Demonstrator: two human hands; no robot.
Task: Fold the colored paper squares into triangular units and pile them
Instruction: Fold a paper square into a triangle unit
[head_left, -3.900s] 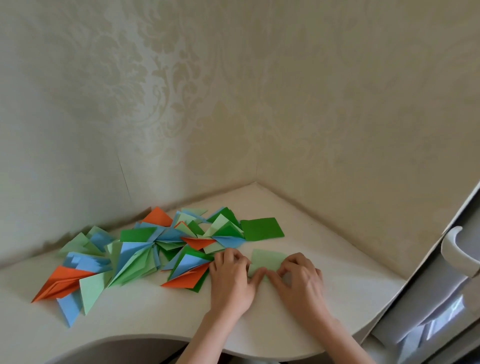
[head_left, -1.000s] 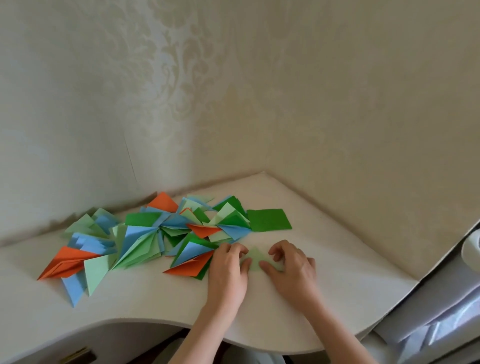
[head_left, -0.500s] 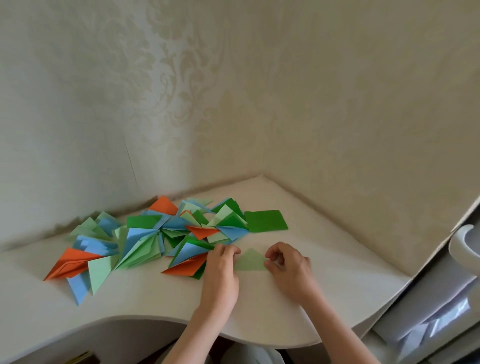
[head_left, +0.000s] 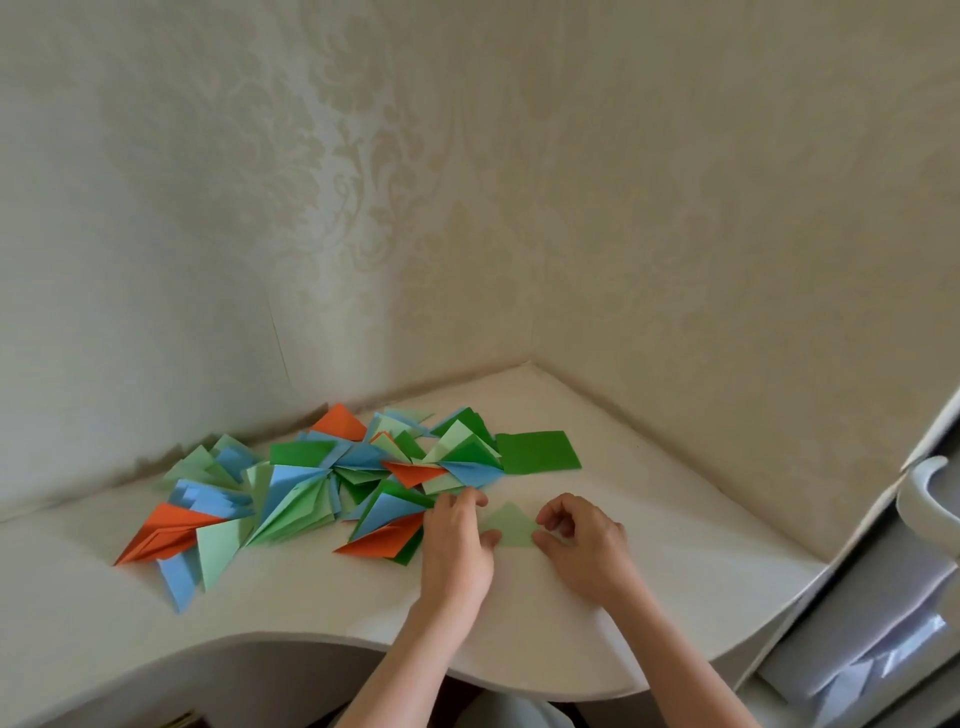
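Note:
A light green paper (head_left: 510, 526), folded into a triangle, lies flat on the white desk (head_left: 649, 587) between my hands. My left hand (head_left: 457, 545) rests on its left corner with the thumb on the paper's lower edge. My right hand (head_left: 584, 545) has curled fingers, and its thumb presses the paper's right corner. Left of them spreads a loose pile of folded triangular units (head_left: 322, 488) in orange, blue, light green and dark green. A flat dark green square (head_left: 537, 452) lies at the pile's right end, behind the hands.
The desk sits in a corner between two pale patterned walls (head_left: 675, 234). Its curved front edge (head_left: 311, 639) runs near my forearms. A white window frame with a handle (head_left: 924, 499) stands at the right.
The light green paper went from a wider folded strip to a small triangle under my fingers. My hands have drawn slightly apart, uncovering it. The pile has not moved.

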